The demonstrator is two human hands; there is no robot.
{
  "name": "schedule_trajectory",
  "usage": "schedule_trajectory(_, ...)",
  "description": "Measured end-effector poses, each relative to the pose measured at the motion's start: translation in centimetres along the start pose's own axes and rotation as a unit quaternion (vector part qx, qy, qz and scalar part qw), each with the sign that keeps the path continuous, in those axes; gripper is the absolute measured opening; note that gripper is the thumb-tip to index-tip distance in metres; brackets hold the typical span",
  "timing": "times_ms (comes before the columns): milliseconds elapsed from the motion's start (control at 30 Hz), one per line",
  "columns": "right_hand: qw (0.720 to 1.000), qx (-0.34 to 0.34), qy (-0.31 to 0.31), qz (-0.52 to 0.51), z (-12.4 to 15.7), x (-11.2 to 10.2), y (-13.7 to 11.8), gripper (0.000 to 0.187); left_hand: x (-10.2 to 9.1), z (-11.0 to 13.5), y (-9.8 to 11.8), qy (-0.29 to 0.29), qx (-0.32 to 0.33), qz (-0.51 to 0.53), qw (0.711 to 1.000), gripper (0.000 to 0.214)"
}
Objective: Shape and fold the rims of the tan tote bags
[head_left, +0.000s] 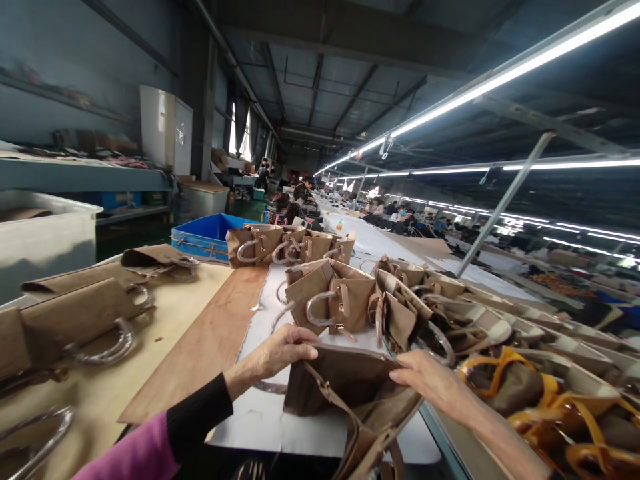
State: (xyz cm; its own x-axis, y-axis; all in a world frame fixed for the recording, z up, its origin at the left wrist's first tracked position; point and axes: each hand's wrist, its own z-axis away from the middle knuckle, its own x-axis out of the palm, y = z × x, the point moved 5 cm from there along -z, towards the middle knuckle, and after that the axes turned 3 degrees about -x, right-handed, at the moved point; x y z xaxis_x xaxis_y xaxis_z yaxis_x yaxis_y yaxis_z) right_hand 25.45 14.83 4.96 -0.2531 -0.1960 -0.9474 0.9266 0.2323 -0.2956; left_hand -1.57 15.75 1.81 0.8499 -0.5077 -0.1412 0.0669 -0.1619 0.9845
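Observation:
Both of my hands are on a brown handbag (345, 383) at the near edge of the white-topped table. My left hand (283, 350) pinches the bag's upper left rim, thumb and fingers over the edge. At the upper right rim, my right hand (427, 377) grips with its fingers closed. The bag is tilted, its mouth turned toward me, and a strap hangs down its front. Just beyond it stands a group of tan handbags (357, 303) with plastic-wrapped handles. Part of the held bag runs out of the bottom of the view.
Flat tan bags (75, 320) lie on the board at the left, beside a wooden plank (200, 340). A blue bin (210, 233) stands behind. Rows of bags fill the right, some with yellow handles (505, 373). A slanted metal pole (505, 203) rises there. Several people work farther back.

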Motion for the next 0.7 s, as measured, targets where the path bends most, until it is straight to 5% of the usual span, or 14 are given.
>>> schedule_trajectory(200, 1.000, -0.007, -0.005, -0.007, -0.1, -0.1, -0.4, 0.024, -0.2, 0.0, 0.3, 0.036, 0.008, -0.035, 0.999, 0.036)
schedule_trajectory(500, 1.000, 0.029, 0.006, 0.008, 0.2, -0.4, -0.7, 0.023, 0.0, -0.4, -0.1, 0.038, -0.075, -0.014, 0.996, 0.034)
schedule_trajectory(700, 0.998, 0.037, 0.036, 0.041, 0.9, -0.8, -1.1, 0.024, 0.0, -0.7, 0.8, 0.057, -0.056, -0.126, 0.989, 0.023)
